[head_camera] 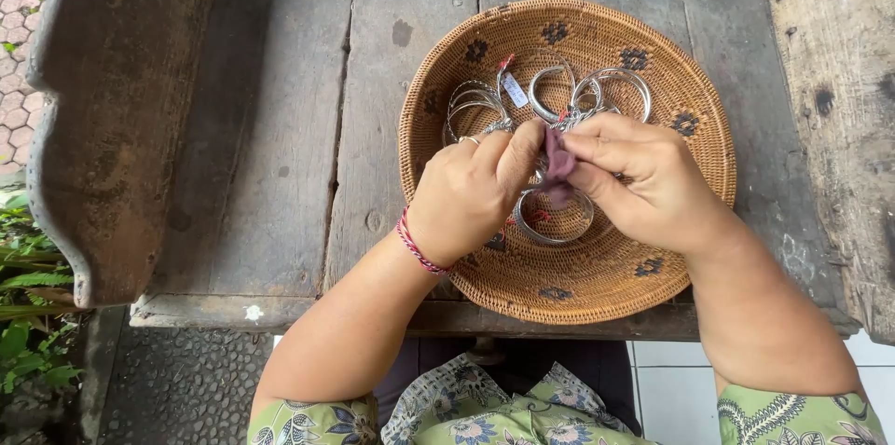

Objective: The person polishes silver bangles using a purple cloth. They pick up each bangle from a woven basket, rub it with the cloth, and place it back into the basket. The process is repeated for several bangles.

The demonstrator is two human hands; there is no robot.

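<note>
Spreading across most of the view, the weathered grey wooden plank table (280,128) carries one round woven rattan basket (466,249) with dark flower motifs, set at the table's near edge right in front of the person. Beyond the table's left side a curved dark wooden armrest (112,100) runs along, with green plants (28,314) on the ground below it. Inside the basket lies a loose heap of thin silver metal bangles (597,91); they overlap too much for a sure count, but there are at least five or six, and one hoop carries a small white tag on a red string (513,89). Both hands meet over the basket's middle, fingertips together: the left hand (466,193), with one red-and-white braided thread bracelet (417,245) at the wrist and one ring on a finger, and the right hand (643,179) pinch a single small purple cloth (557,165) between them. The cloth appears wrapped round one bangle (550,221), whose hoop hangs just below the fingers, lying nearly flat above the basket floor and equally close to either hand. The remaining bangles sit just beyond the fingertips, toward the far rim.
</note>
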